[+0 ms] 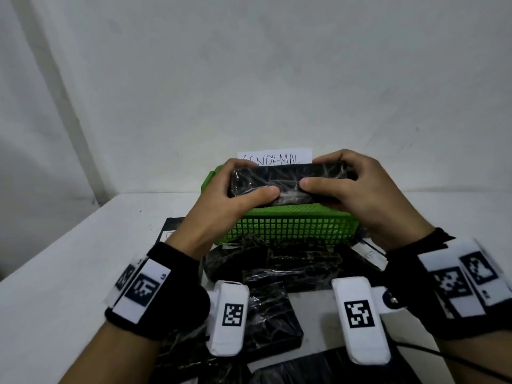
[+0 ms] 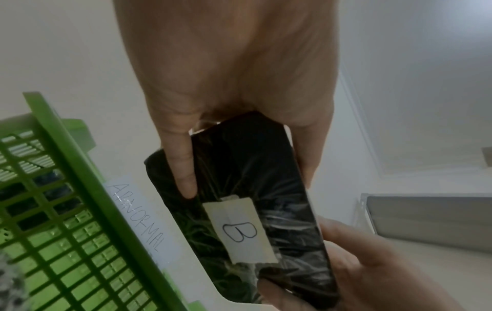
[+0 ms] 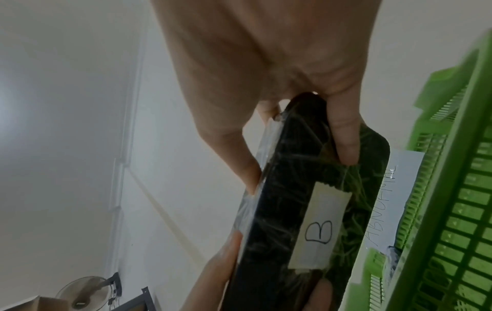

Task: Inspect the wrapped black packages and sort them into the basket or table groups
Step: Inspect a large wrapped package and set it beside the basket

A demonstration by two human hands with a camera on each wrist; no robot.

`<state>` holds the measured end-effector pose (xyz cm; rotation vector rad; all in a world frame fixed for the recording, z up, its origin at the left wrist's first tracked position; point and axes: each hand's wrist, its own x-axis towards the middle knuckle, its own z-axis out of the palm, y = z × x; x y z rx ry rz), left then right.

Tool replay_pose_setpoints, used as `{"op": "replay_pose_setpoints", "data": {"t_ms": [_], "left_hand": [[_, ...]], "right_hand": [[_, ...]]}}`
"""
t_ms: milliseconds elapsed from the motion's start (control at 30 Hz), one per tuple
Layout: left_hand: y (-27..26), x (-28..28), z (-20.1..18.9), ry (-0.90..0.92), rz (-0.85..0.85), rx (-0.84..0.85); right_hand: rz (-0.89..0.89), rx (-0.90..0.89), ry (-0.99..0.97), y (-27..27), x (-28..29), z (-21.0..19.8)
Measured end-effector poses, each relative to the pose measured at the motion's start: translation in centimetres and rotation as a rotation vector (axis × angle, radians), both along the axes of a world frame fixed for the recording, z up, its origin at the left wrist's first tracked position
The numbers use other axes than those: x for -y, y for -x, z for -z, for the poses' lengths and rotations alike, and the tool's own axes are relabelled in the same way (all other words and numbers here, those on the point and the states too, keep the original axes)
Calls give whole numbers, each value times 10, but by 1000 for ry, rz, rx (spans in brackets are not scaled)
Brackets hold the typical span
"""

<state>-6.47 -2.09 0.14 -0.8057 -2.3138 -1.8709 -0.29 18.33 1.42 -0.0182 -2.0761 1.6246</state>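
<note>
Two labels [image 2: 241,230]: "B", "ABNORMAL" [image 2: 138,218]

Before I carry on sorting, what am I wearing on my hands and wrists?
The left hand and right hand are bare. Each wrist has a black wristband carrying white tags printed with black square-code markers, plus a white camera block bearing its own marker. A thin black cable trails from the right wrist.

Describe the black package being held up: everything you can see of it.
The package is a long flat black tray wrapped in clear crinkled film, with thin greenish stalks showing through. A pale paper label with a handwritten B is stuck on the side facing away from the person. It is held level, on edge, above the green basket. The left hand grips one end and the right hand the other, thumbs on the near face.
</note>
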Motion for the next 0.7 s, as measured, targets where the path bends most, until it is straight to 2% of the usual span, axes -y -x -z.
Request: {"op": "replay_pose_setpoints", "data": {"t_ms": [233,333,433,567,700], "left_hand": [[7,-4,9,-20,-55,-44],[8,-6,7,-36,-66,36],[6,-10,9,-51,-68,122],[5,-8,12,-186,-102,123],[1,-3,3,-208,-57,40]], "right_hand": [[87,-69,-69,3,3,4],[115,-149,-190,-2,3,0],[18,-180,-225,-5,5,0],[52,-209,-71,-3,3,-2],[-1,-5,177,2,1,-1]]}}
